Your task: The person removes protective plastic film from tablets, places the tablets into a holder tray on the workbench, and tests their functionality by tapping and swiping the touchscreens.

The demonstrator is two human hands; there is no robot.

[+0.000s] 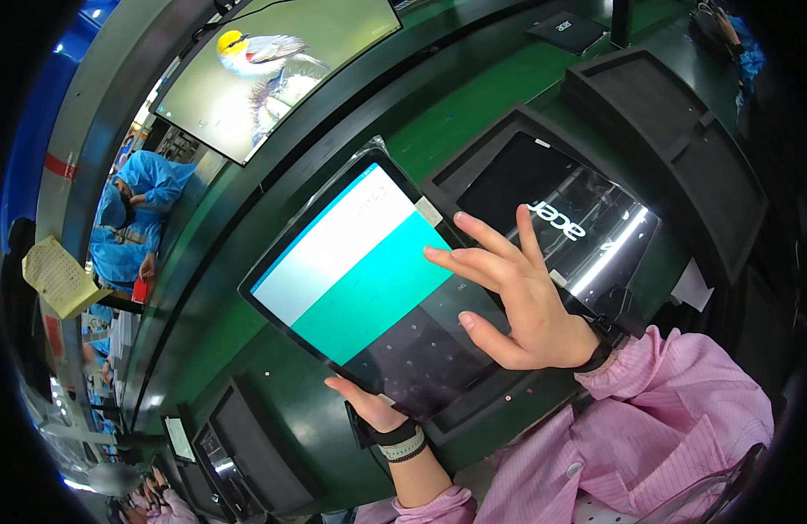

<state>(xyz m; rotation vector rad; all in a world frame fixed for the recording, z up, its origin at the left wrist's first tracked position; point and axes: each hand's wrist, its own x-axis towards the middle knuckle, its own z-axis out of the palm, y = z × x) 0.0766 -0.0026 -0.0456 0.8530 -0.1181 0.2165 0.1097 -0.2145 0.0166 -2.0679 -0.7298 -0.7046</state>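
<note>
A tablet [360,262] with a lit screen lies tilted before me; the screen shows white, turquoise and a dark keypad. My left hand [373,407] grips its lower edge, thumb at the rim and the other fingers hidden beneath. Over the tablet's right side, my right hand [530,301] is open with fingers spread. Its index fingertip is at the turquoise area; I cannot tell whether it touches the glass. Just beyond the right hand, a dark device with acer lettering [556,218] rests in a black foam tray [451,179].
Another black foam tray [635,79] stands at the upper right, near an acer device [569,31]. A monitor [277,70] showing a bird is at the back. More trays [255,445] lie lower left on the green bench [285,362]. A person in blue [141,210] sits across.
</note>
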